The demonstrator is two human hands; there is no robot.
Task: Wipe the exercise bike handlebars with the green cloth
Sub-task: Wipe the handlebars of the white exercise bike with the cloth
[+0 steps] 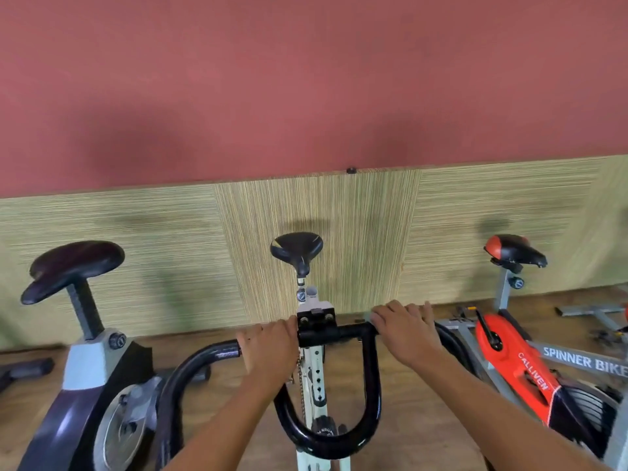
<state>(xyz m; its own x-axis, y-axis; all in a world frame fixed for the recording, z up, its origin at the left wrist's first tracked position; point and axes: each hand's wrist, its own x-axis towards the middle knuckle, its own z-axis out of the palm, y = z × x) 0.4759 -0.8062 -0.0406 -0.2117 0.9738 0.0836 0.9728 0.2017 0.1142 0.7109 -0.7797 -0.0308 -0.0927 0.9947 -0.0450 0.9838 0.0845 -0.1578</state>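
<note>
Red wall [306, 79] over a straw-striped panel [339, 215], wooden floor [424, 419] below: that is your backdrop, with three bikes in a row.

You stand at the middle one, and its black handlebars [326, 440] lie right under you. The crossbar runs left to right across your view, a loop drops from it towards you, and the outer horn [204, 353] curves away on the left. Your left hand [268, 348] grips the crossbar just left of the clamp [316, 324], fingers curled over the top. Your right hand [404, 331] lies over the bar just right of the clamp, fingers bent over its far side.

The green cloth does not show anywhere (it may sit under a palm, but you cannot tell from this view). If so, the wipe would run along the crossbar, outward from the clamp.

Beyond the clamp the black saddle [296, 246] stands clear of your reach. An orange bike [509, 362] stands near on your right and a dark bike [85, 368] near on your left. Its frame sits close beside the left horn and could crowd your elbow there.
</note>
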